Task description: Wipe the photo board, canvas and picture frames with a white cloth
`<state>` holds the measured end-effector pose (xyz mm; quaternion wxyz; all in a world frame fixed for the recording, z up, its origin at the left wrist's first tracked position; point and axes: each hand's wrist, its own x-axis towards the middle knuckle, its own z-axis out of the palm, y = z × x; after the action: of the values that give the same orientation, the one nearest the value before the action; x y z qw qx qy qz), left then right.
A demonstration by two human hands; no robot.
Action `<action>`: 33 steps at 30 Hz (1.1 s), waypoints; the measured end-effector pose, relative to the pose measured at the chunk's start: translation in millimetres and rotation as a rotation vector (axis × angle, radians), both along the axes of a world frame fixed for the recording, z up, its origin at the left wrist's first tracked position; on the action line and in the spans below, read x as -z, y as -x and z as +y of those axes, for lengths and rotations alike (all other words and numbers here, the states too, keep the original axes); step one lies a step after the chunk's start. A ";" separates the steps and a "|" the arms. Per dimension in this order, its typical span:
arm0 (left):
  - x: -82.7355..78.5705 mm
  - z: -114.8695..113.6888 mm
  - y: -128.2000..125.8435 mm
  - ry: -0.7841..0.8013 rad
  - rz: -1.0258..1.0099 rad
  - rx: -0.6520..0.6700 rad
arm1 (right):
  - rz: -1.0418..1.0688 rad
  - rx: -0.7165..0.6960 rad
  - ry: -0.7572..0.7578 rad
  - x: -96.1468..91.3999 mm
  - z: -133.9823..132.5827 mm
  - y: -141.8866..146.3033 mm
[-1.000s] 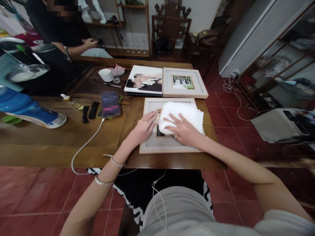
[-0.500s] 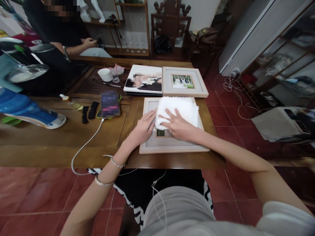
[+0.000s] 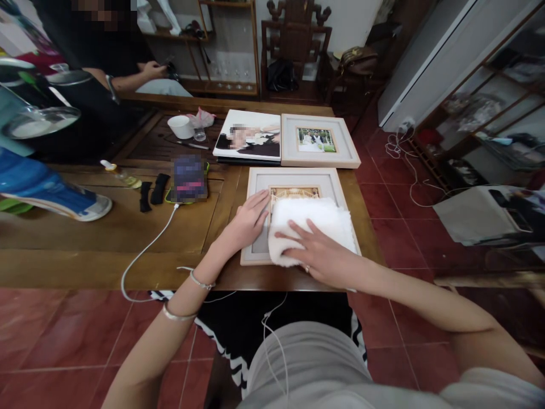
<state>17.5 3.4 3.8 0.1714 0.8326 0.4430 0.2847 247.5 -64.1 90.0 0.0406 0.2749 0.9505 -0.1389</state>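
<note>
A framed picture (image 3: 260, 187) with a light wood border and pale mat lies flat before me on the wooden table. My left hand (image 3: 252, 218) rests on its left side, fingers stretched out and nothing in them. On the lower right part of the frame lies a folded white towel (image 3: 332, 216). My right hand (image 3: 319, 250) is spread flat on top of this towel, pressing it against the frame. The towel hides the lower part of the small inner photo (image 3: 293, 192); its upper strip shows.
Behind lie a second framed photo (image 3: 317, 140) and a photo album (image 3: 247, 133). To the left are a phone (image 3: 189, 179) on a white cable, black strips (image 3: 159, 189), a dropper bottle (image 3: 121, 175), a white cup (image 3: 180, 127) and a blue pack (image 3: 46, 184). A person (image 3: 97, 57) sits across.
My right hand has slid the towel toward me, from the frame's upper part to its lower right edge. The upper part of the inner photo is now uncovered. My left hand has stayed put.
</note>
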 end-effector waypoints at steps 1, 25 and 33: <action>-0.2 -0.1 0.0 -0.001 0.001 0.000 | -0.003 0.033 -0.053 7.0 7.3 -1.1; -2.8 -2.5 5.6 -0.078 -0.163 -0.006 | -0.070 -0.097 -0.105 12.1 28.6 40.1; -5.5 -2.6 2.8 -0.005 -0.053 -0.043 | -0.154 0.056 -0.073 -7.3 -9.8 -9.2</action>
<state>14.6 0.9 9.3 0.1748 0.8155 0.4556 0.3112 256.7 -73.9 97.3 0.0993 0.3127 0.9409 -0.0837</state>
